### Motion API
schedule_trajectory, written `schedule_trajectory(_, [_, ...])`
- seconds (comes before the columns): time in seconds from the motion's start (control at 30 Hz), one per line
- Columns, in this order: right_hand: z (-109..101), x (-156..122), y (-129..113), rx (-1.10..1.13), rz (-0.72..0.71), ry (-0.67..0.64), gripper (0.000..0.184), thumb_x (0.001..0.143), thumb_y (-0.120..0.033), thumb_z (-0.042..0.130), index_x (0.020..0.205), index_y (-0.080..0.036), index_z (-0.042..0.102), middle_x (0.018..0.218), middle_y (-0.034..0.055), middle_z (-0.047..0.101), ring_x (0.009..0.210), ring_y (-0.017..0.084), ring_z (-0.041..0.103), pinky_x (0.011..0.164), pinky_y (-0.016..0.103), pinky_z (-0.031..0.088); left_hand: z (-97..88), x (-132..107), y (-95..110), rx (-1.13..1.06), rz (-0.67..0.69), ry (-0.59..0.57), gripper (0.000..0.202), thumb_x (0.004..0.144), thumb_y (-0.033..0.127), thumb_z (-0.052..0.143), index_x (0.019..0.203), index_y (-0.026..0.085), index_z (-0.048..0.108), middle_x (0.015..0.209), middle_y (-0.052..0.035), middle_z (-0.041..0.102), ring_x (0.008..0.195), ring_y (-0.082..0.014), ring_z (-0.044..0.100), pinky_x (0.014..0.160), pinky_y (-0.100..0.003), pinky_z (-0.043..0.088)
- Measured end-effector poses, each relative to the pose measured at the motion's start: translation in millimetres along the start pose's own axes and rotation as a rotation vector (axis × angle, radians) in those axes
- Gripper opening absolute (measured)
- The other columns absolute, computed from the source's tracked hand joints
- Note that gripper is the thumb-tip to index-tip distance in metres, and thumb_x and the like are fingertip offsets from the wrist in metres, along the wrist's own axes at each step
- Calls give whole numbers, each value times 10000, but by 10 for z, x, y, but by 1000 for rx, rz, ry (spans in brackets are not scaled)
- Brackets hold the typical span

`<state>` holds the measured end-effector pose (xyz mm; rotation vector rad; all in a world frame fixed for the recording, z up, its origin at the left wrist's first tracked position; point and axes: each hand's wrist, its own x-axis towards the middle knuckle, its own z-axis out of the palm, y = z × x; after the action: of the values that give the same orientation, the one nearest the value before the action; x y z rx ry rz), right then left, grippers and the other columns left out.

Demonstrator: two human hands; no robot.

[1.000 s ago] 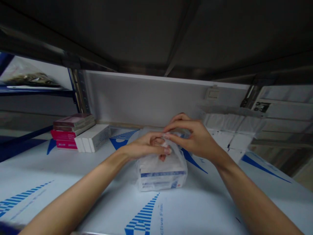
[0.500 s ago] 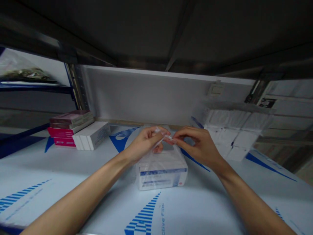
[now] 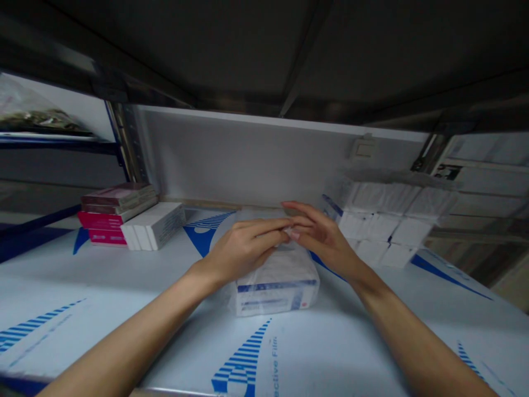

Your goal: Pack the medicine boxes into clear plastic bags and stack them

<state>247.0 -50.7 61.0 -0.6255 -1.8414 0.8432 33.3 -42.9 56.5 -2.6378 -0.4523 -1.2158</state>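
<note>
A white box (image 3: 268, 300) with a blue stripe sits inside a clear plastic bag (image 3: 285, 267) in the middle of the shelf. My left hand (image 3: 250, 242) is closed over the gathered top of the bag, its fingers pointing right. Against its fingertips, my right hand (image 3: 324, 234) pinches the same bit of plastic between thumb and fingers, with its index finger raised. The hands cover most of the gathered plastic and the back of the box.
At the left lie several stacked pink boxes (image 3: 103, 220) beside several white boxes (image 3: 152, 226). A plastic-wrapped stack of white boxes (image 3: 384, 220) stands at the right. Blue-printed film covers the shelf (image 3: 330, 353). A dark shelf (image 3: 231, 49) hangs low overhead; a wall (image 3: 231, 160) closes the back.
My left hand has turned over, its back now facing up and its fingers straighter. My right hand has shifted slightly left against it, raising its index finger. The bagged box stays put.
</note>
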Motion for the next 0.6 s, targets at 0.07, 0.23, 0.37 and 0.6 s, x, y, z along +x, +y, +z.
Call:
schedule_trajectory(0.07, [31,17,9,50,44,33,324,837,-407,750,1114,-241,718,959,44,771,882,180,726,812,326,596,3,14,5,65,96,62,239,998,145,496,1078,211,711,1285,-85,705,1093,-188,699,907,-324,579])
schedule_trajectory(0.23, [74,57,5,22,116,196,267,699,-437,846,789,-198,768,754,39,763,687,161,699,676,291,580,-1,65,-25,129,159,208,159,985,242,590,963,197,741,1044,-85,728,955,-186,671,797,-327,567])
schedule_trajectory(0.37, [5,77,33,11,228,326,294,632,-421,868,756,-176,760,713,45,750,651,155,679,660,277,550,-94,44,-42,-89,102,25,140,958,235,642,972,178,768,864,-52,692,798,-136,663,705,-246,540])
schedule_trajectory(0.6, [-265,79,213,-307,423,173,126,620,-286,765,670,-174,739,666,41,730,620,155,629,627,274,492,-329,75,109,-442,-44,-474,68,864,159,752,891,189,807,757,-19,691,665,-102,647,591,-185,470])
